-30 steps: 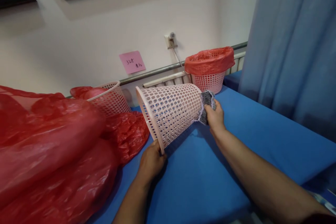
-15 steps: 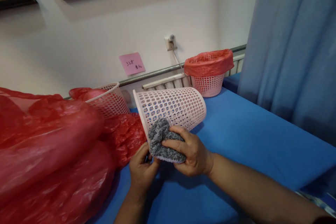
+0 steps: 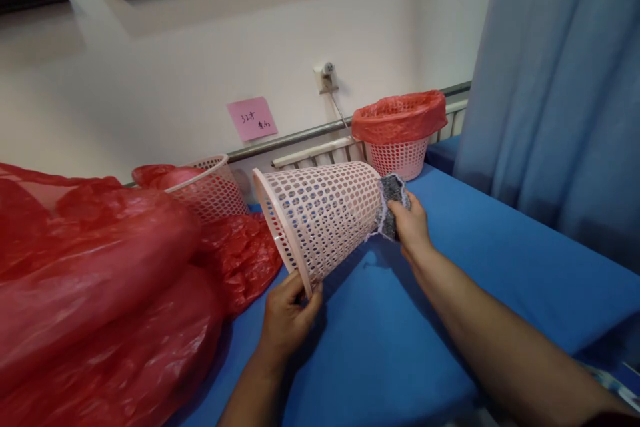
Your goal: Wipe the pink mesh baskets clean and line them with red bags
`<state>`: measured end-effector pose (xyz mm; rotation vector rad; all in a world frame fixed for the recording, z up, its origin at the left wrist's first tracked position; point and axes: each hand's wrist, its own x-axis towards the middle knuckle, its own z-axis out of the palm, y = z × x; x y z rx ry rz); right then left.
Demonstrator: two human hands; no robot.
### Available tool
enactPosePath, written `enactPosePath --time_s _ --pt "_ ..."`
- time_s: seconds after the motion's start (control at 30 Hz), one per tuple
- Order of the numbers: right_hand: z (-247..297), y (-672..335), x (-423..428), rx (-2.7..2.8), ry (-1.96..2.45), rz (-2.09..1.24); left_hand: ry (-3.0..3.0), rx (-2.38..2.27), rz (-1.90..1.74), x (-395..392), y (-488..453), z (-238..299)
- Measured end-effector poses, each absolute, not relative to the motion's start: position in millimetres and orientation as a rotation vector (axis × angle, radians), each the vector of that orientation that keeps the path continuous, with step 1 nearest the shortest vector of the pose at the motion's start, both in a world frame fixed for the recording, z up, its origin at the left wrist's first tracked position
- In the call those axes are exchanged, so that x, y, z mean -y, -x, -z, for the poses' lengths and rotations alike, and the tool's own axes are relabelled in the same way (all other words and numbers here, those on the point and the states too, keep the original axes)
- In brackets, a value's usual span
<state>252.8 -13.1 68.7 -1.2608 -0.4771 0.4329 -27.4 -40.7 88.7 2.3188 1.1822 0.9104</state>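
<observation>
A pale pink perforated plastic basket (image 3: 325, 213) lies tilted on its side over the blue surface (image 3: 450, 280), its open rim toward me. My left hand (image 3: 289, 317) grips the lower edge of that rim, fingers closed around it. My right hand (image 3: 411, 227) is closed on a grey cloth (image 3: 390, 195) and presses it against the basket's bottom end at the far right.
Large red plastic bags (image 3: 100, 280) pile up at the left, partly over a second pink basket (image 3: 213, 187). A third basket lined with a red bag (image 3: 399, 130) stands at the back by the wall. A blue curtain (image 3: 560, 93) hangs at the right.
Half a second ago my right hand held the cloth against the basket's side near the rim; it has moved back to the basket's bottom end. The basket tilted up again.
</observation>
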Motion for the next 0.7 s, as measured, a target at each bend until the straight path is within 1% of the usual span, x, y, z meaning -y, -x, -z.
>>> enactPosePath --time_s 0.07,0.1,0.2,0.27,0.33,0.4,0.47,0.57,0.63,0.7 --pt "-67 -251 12 0.426 1.192 -0.561 -2.370 -1.166 -0.871 39 28 -87" --pt "-68 -246 15 0.477 1.179 -0.534 -2.376 -1.173 -0.849 37 27 -86" --pt "-71 -217 37 0.899 1.173 -0.235 -2.376 -1.176 -0.771 35 27 -83" --pt "-75 -197 58 1.280 1.055 -0.064 -2.373 -1.147 -0.730 35 26 -82" --pt "-78 -182 75 1.555 0.886 0.021 -2.375 -1.132 -0.719 35 25 -83" --pt "-80 -177 83 1.661 0.784 0.061 -2.377 -1.127 -0.708 36 25 -84" --pt "-78 -182 77 1.649 0.822 0.086 -2.373 -1.135 -0.683 36 25 -86" --pt "-70 -208 50 1.394 1.107 0.072 -2.371 -1.183 -0.653 35 25 -87" --pt "-63 -231 27 1.055 1.318 -0.026 -2.371 -1.216 -0.642 35 24 -88" --pt "-56 -251 7 0.748 1.410 -0.222 -2.360 -1.235 -0.631 35 22 -88"
